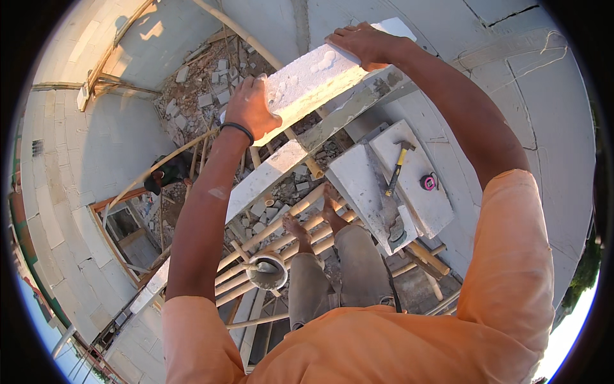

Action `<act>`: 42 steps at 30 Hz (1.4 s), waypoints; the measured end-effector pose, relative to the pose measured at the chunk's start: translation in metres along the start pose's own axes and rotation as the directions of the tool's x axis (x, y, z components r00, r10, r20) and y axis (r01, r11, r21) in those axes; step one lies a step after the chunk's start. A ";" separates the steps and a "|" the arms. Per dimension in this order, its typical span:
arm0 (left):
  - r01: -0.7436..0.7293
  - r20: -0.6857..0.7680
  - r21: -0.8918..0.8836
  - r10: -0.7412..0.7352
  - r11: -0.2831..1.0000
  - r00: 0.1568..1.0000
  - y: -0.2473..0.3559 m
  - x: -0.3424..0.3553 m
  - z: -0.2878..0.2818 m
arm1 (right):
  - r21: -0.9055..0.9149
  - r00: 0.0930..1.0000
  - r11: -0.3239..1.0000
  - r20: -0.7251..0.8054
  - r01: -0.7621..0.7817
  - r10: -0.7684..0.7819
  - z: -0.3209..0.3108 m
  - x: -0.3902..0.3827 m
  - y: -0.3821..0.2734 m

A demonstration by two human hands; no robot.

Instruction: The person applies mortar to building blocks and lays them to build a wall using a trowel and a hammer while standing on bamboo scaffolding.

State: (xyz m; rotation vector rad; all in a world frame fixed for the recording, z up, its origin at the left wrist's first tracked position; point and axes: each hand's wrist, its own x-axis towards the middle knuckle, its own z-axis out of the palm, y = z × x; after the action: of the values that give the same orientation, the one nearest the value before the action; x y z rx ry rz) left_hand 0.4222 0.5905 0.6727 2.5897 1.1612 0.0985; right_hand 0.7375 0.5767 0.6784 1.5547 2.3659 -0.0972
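A long white lightweight concrete block point(313, 77) lies slantwise between my two hands. My left hand point(252, 105) is closed around its left end, with a dark band on the wrist. At the far right end, my right hand point(368, 46) grips the block from above, fingers over its far edge. Below the block runs a narrow wall top point(272, 169), with grey mortar point(348, 114) on part of it. Whether the block touches this wall top or hangs above it, I cannot tell.
Several blocks point(432, 214) at right carry a claw hammer point(398, 169) and a pink-black tape measure point(429, 182). A bucket point(267, 281) with a tool stands by my bare feet on bamboo poles point(256, 240). Far below lie rubble point(204, 100), a person point(169, 174) and a wooden frame point(112, 233).
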 end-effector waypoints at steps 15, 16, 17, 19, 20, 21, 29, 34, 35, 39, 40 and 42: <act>-0.035 -0.045 -0.189 0.027 0.981 0.999 0.044 0.035 0.080 | -0.007 0.995 1.000 0.099 0.010 -0.010 0.040 -0.024 0.053; -0.004 -0.014 -0.178 0.002 0.984 1.000 0.049 0.034 0.083 | -0.005 0.995 1.000 0.100 0.012 -0.011 0.044 -0.027 0.054; 0.027 0.016 -0.166 -0.024 0.986 1.000 0.054 0.034 0.086 | -0.017 0.995 1.000 0.103 0.017 -0.015 0.048 -0.029 0.054; 0.048 0.037 -0.189 -0.042 0.981 0.998 0.053 0.033 0.099 | -0.031 0.994 0.999 0.103 0.028 -0.024 0.059 -0.030 0.058; 0.015 -0.014 -0.181 -0.018 0.983 1.000 0.053 0.031 0.105 | -0.037 0.995 0.998 0.089 0.046 -0.043 0.065 -0.030 0.059; -0.016 -0.061 -0.176 0.005 0.984 0.998 0.055 0.030 0.110 | -0.043 0.995 0.997 0.081 0.067 -0.063 0.071 -0.030 0.058; 0.022 -0.017 -0.192 -0.026 0.981 1.000 0.059 0.026 0.143 | -0.020 0.996 0.999 0.082 0.047 -0.045 0.108 -0.035 0.052; 0.053 0.041 -0.177 -0.047 0.983 0.998 0.068 0.033 0.156 | -0.040 0.995 0.999 0.102 -0.005 0.009 0.130 -0.044 0.049; 0.060 0.060 -0.173 -0.051 0.983 0.997 0.067 0.034 0.158 | -0.036 0.994 0.999 0.107 0.004 0.000 0.134 -0.042 0.048; 0.038 0.019 -0.161 -0.035 0.986 0.999 0.064 0.035 0.173 | 0.024 0.988 1.000 0.155 -0.008 0.004 0.153 -0.035 0.049; 0.041 0.024 -0.162 -0.038 0.986 0.999 0.063 0.034 0.177 | 0.023 0.991 1.000 0.136 0.000 -0.003 0.159 -0.035 0.049; 0.058 0.053 -0.169 -0.050 0.984 0.997 0.060 0.034 0.186 | 0.052 0.994 0.998 0.102 0.026 -0.031 0.171 -0.030 0.049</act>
State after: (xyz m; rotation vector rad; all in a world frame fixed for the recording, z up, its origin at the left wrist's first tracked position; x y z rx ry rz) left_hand 0.5218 0.5328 0.5113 2.3968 1.1515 0.1172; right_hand 0.8305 0.5319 0.5298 1.5007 2.3224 -0.2391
